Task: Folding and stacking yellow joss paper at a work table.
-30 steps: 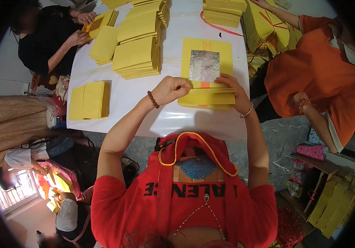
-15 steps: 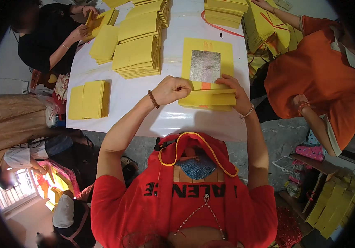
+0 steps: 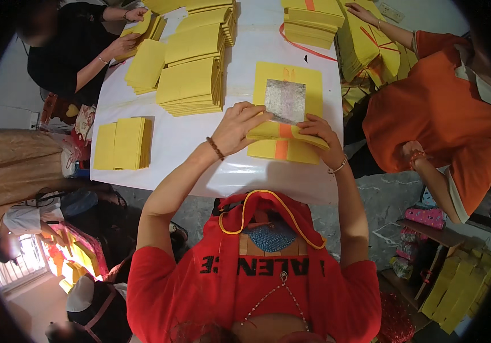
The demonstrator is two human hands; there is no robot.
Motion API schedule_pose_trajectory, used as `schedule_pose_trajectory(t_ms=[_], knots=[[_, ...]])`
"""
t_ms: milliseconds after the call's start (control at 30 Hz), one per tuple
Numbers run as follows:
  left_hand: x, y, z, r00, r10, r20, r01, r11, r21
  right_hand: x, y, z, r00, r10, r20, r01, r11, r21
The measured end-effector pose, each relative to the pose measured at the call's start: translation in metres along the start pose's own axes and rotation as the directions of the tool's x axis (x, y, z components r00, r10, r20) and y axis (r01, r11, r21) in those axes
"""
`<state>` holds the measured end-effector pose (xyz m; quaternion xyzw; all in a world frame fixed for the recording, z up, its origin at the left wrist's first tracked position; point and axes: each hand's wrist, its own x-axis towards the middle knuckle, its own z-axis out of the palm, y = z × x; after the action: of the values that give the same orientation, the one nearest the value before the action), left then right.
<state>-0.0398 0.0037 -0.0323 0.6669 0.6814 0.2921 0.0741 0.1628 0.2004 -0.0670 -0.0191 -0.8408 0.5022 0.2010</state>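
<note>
A yellow paper sheet (image 3: pixel 313 74) with a silver square (image 3: pixel 285 102) on it lies in front of me at the table's right side. Its near edge is turned up into a fold, and an orange strip crosses it. With fingers laid along the fold, my left hand (image 3: pixel 241 129) grips its left end. At the right end my right hand (image 3: pixel 321 140) pinches the folded edge, fingertips on top. Under the fold more yellow paper (image 3: pixel 261 151) shows, also with an orange strip.
Stacks of folded yellow paper (image 3: pixel 185 83) stand left of centre, with a smaller stack (image 3: pixel 122 143) at the near left. Another stack (image 3: pixel 311 28) and a red ribbon (image 3: pixel 308 52) lie at the far right. Co-workers sit left (image 3: pixel 65 54) and right (image 3: pixel 428 108).
My left hand has opened from a fist and its fingers now reach over the fold. The folded edge has lifted, baring more of the orange strip. My right hand stays at its end.
</note>
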Motion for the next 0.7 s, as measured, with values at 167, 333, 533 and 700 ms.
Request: schedule_pose_trajectory(t_ms=[167, 333, 533, 700], knots=[[-0.004, -0.008, 0.007, 0.990, 0.123, -0.062, -0.105, 0.965, 0.238, 0.007, -0.009, -0.001, 0.997, -0.065, -0.039, 0.060, 0.991, -0.120], [-0.014, 0.015, -0.005, 0.974, 0.226, -0.008, -0.211, 0.921, 0.326, -0.002, -0.037, -0.015, 0.988, -0.078, 0.133, 0.142, 0.797, -0.588], [-0.028, 0.025, -0.011, 0.973, 0.228, 0.020, -0.229, 0.963, 0.140, -0.018, -0.059, -0.008, 0.970, -0.082, 0.229, 0.182, 0.871, -0.457], [-0.013, 0.014, -0.009, 0.990, -0.137, 0.032, 0.140, 0.980, -0.140, -0.011, -0.053, -0.007, 0.922, 0.380, 0.070, -0.382, 0.924, 0.019]])
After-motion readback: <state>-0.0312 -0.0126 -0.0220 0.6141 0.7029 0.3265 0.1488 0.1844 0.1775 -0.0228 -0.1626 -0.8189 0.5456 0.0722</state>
